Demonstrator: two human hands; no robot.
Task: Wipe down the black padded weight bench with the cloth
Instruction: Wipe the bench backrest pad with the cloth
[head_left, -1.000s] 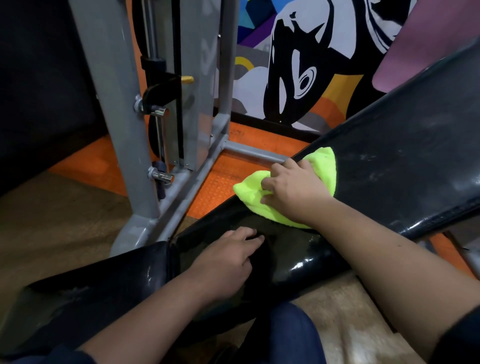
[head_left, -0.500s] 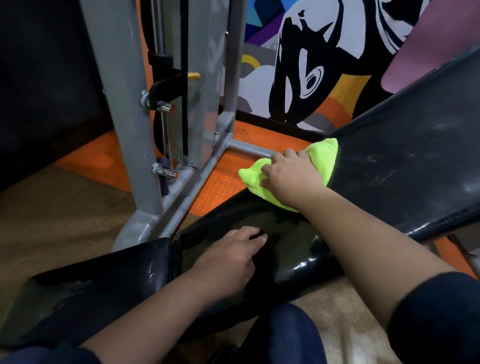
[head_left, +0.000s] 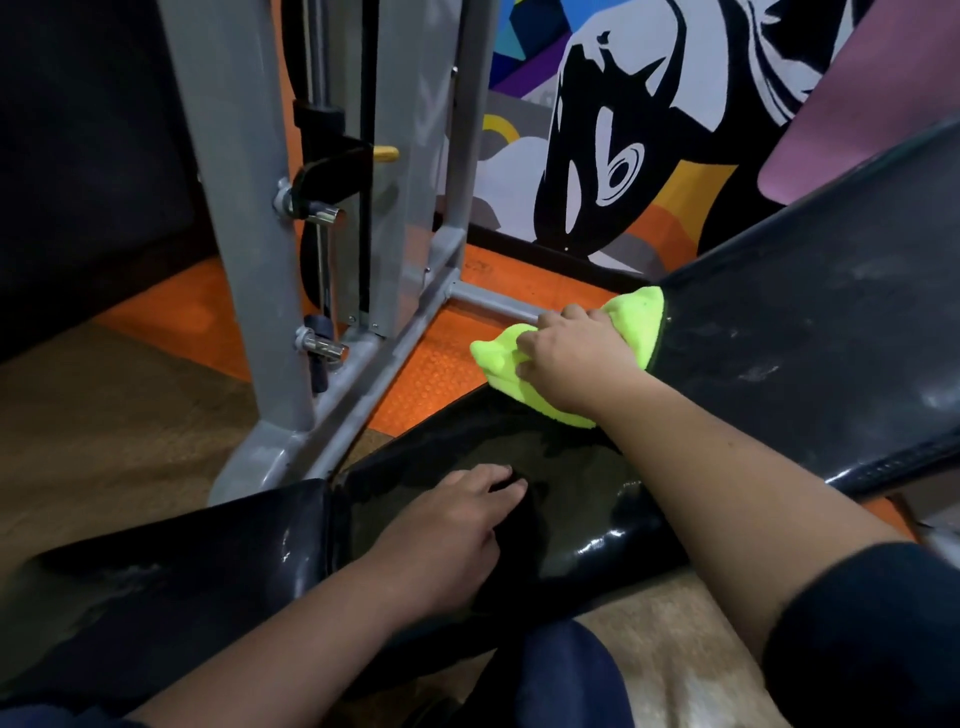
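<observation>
Lying under right hand (head_left: 574, 364): cloth (head_left: 636, 325)

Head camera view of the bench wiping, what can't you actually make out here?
- Pad under the cloth: hidden by the cloth and the right hand, head view.
- Upper end of the inclined backrest: cut off by the right edge.
- Left hand on the glossy pad: its fingertips sink into dark reflections, so how hard it presses is unclear.
- Top of the grey machine frame: cut off by the top edge.
</observation>
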